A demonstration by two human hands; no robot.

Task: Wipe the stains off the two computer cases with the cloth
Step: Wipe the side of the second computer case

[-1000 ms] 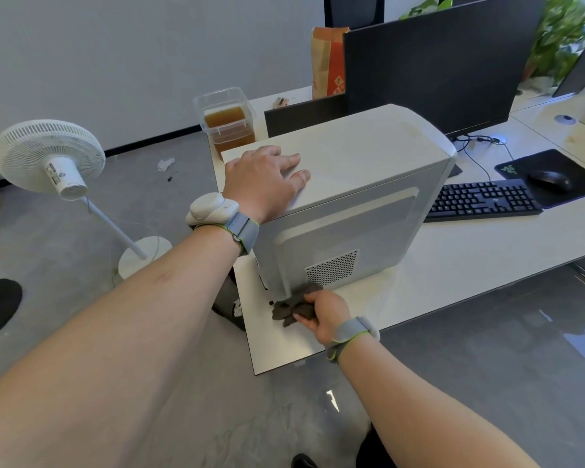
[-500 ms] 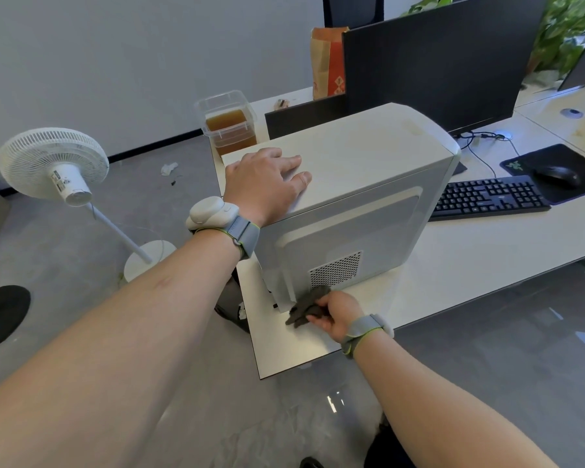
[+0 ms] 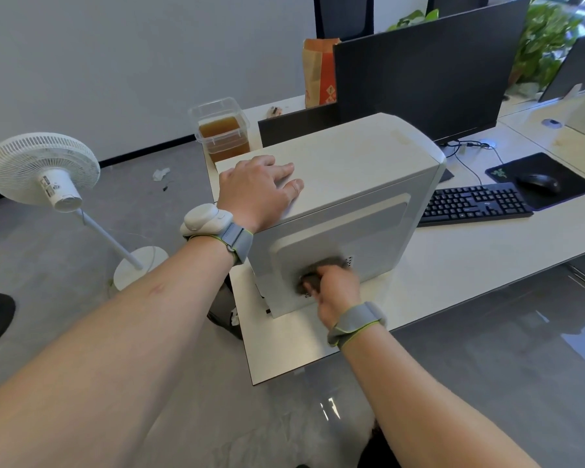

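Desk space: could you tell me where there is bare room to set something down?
The desk is bare between the white case and the keyboard, and at the near corner in front of the case. Behind the case it is crowded: container, paper bag, monitor.

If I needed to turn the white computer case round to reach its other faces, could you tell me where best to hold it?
Probably by its flat top, coming from above, as the left hand now rests there; the case stands upright and its sides are smooth panels. The right hand holds the cloth low on the near side.
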